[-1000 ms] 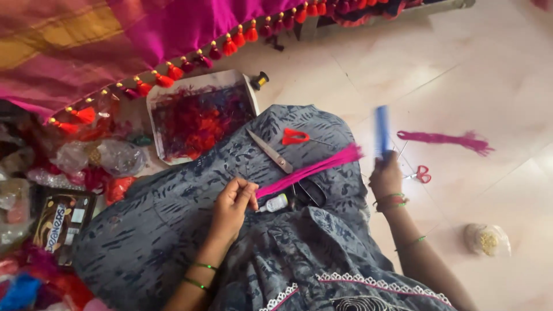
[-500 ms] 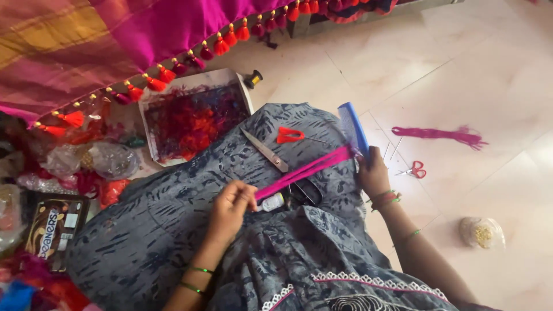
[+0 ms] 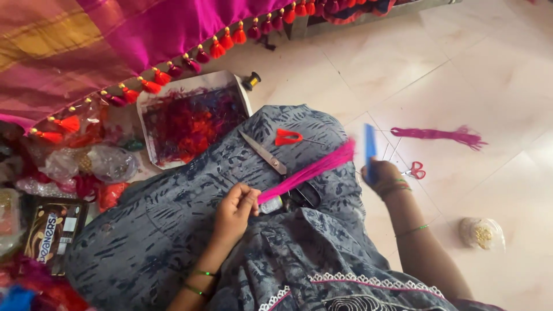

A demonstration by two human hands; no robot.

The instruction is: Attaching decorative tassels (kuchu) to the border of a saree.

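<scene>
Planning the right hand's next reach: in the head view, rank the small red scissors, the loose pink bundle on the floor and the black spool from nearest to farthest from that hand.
From the right hand, which holds a blue comb:
1. Small red scissors, on the floor just beside it.
2. Pink bundle, on the tiles beyond the scissors.
3. Black spool, far across, at the tray's corner.

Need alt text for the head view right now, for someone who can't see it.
A seated person's left hand pinches one end of a bright pink thread bundle over a blue-grey patterned lap, while the right hand holds a blue comb upright at its far end. Scissors lie on the lap; a tray of thread scraps sits beyond.
</scene>
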